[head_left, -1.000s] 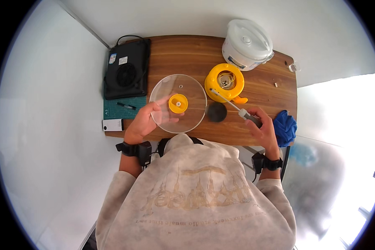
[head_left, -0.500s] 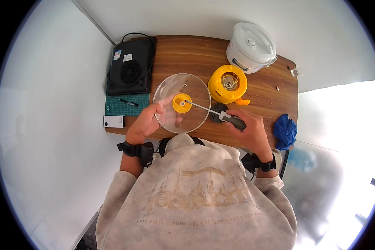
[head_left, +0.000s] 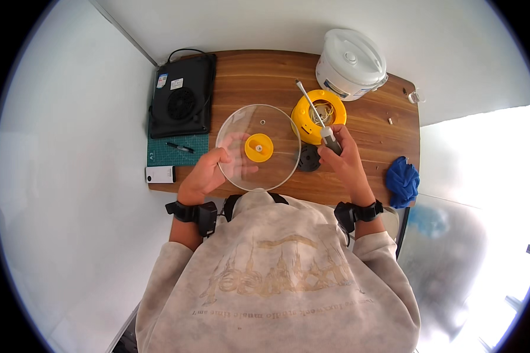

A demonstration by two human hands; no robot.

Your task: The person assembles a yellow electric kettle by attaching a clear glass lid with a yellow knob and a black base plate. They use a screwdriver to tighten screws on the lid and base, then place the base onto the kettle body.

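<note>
My left hand (head_left: 209, 167) grips the left rim of a round glass lid (head_left: 277, 167), its fingers showing through the glass from below. At the lid's middle sits a yellow knob (head_left: 259, 148) with a small screw at its centre. In my right hand (head_left: 343, 152) is a screwdriver (head_left: 310, 103), held by its grey handle with the metal shaft pointing up and to the left. The shaft passes in front of a yellow ring-shaped appliance base (head_left: 301, 120) with loose wires inside. A round black slotted disc (head_left: 308, 159) lies between the lid and my right hand.
A black flat appliance (head_left: 182, 97) stands at the back left, partly on a green cutting mat (head_left: 159, 152) with a black pen (head_left: 179, 147). In front lies a white box-shaped device (head_left: 161, 174). A white lidded pot (head_left: 352, 65) is at the back right, a blue cloth (head_left: 402, 182) at the right edge.
My right hand has drawn the screwdriver tip away from the yellow knob and swung it upward, toward the yellow base. My left hand still holds the lid in nearly the same place.
</note>
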